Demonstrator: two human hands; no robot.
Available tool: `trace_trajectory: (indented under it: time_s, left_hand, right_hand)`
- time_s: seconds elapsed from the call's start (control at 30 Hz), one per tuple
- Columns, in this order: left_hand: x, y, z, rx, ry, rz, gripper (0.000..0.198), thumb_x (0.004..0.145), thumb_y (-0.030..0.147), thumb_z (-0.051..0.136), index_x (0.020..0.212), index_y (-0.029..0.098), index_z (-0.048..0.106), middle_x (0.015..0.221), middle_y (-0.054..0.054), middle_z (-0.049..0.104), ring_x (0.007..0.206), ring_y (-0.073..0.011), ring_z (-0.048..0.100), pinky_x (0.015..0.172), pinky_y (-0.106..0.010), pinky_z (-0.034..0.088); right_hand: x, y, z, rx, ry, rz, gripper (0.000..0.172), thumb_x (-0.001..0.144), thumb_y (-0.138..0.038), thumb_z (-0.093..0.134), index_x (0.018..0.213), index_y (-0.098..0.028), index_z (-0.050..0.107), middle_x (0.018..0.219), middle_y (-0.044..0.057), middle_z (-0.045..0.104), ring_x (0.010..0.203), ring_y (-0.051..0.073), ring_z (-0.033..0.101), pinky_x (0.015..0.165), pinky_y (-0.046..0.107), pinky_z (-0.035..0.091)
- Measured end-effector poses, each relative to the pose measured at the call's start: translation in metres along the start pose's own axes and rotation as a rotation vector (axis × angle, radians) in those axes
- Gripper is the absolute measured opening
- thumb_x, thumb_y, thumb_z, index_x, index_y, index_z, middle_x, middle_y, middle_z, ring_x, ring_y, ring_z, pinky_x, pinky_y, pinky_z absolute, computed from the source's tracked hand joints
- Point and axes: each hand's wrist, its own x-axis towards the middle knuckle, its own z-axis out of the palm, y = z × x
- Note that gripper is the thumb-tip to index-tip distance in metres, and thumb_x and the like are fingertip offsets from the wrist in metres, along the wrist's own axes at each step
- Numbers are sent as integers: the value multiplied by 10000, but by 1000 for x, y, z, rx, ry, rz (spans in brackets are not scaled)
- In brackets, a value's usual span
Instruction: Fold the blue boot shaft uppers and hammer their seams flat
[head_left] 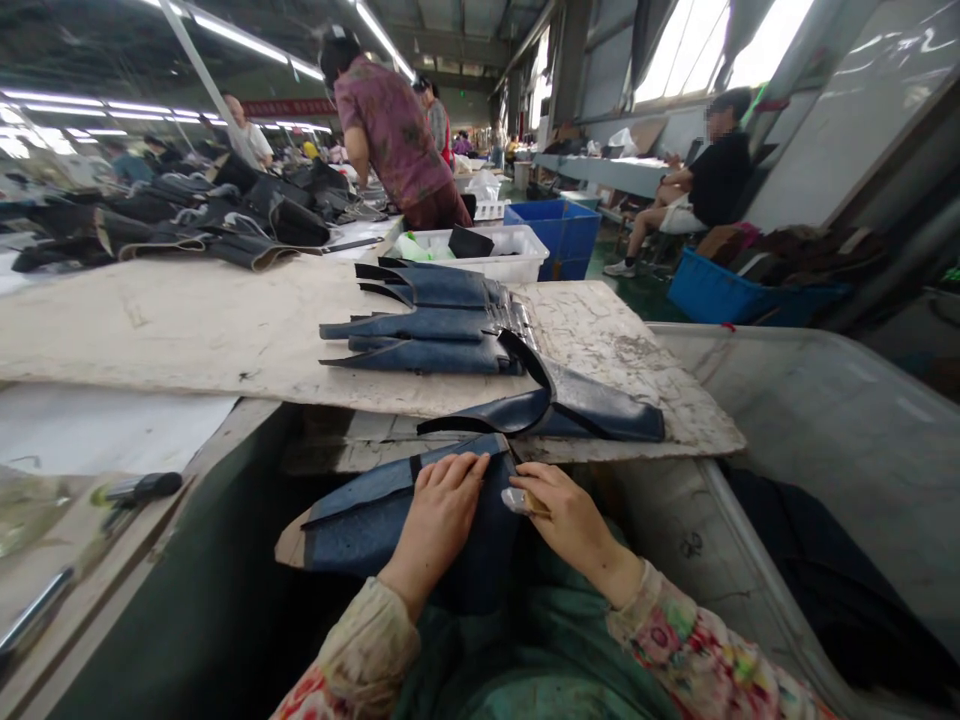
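Note:
A dark blue leather boot shaft (360,525) lies across my lap, just below the table edge, its tan end pointing left. My left hand (448,500) rests over its upper part with the fingers together, holding it down; the thumb is mostly hidden. At the shaft's right edge, my right hand (564,510) is closed, fingertips at the leather's corner. Tucked in that hand is a small wooden-handled brush (525,502) with a whitish end; its exact kind is hard to make out. Another blue boot shaft (600,405), opened at the left, lies on the table ahead.
Several folded blue shafts (435,325) are stacked on the worn board (225,325). Dark leather pieces (262,215) pile at the far left. A large pale bin (840,430) stands to my right, and a black-handled tool (142,488) lies left. Co-workers stand and sit beyond.

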Motion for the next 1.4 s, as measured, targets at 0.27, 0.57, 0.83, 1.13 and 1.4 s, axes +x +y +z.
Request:
trace_trajectory:
  time_s: [0.27, 0.57, 0.83, 1.13, 1.4]
  left_hand:
    - [2, 3, 5, 56, 10, 1, 380, 904, 235, 425, 1276, 211, 500, 1197, -65, 605, 1079, -223, 527, 909, -368, 377]
    - [5, 5, 5, 33, -25, -53, 388, 906, 242, 421, 1290, 215, 474, 1209, -60, 597, 1084, -210, 534, 921, -369, 383]
    - [8, 5, 7, -8, -44, -92, 392, 909, 251, 413, 1297, 227, 462, 1229, -48, 590, 1110, -207, 525, 940, -386, 370]
    - [19, 6, 8, -24, 4, -94, 409, 889, 205, 427, 1296, 225, 467, 1185, -68, 603, 1075, -205, 537, 912, -369, 385]
    - [12, 4, 7, -11, -6, -106, 441, 870, 138, 405, 1301, 217, 456, 1140, -75, 612, 1008, -210, 553, 821, -357, 424]
  right_hand:
    - [35, 20, 3, 250, 19, 312, 319, 848, -246, 463, 1124, -154, 591, 1103, 96, 626, 1040, 208, 569, 946, 353, 414]
    - [78, 30, -1, 213, -299, 459, 147, 724, -156, 487, 713, -139, 632, 632, -2, 599, 600, 120, 525, 548, 201, 363]
    - [82, 27, 1, 90, -319, 448, 136, 648, -82, 491, 691, -156, 597, 650, 3, 594, 601, 120, 515, 556, 205, 340]
    - [83, 22, 7, 18, -94, 398, 385, 698, -46, 432, 1009, -171, 622, 990, 78, 658, 963, 205, 588, 868, 281, 415]
    - [72, 8, 0, -8, -55, 256, 335, 708, -33, 445, 963, -168, 614, 965, 81, 640, 939, 211, 582, 880, 314, 412]
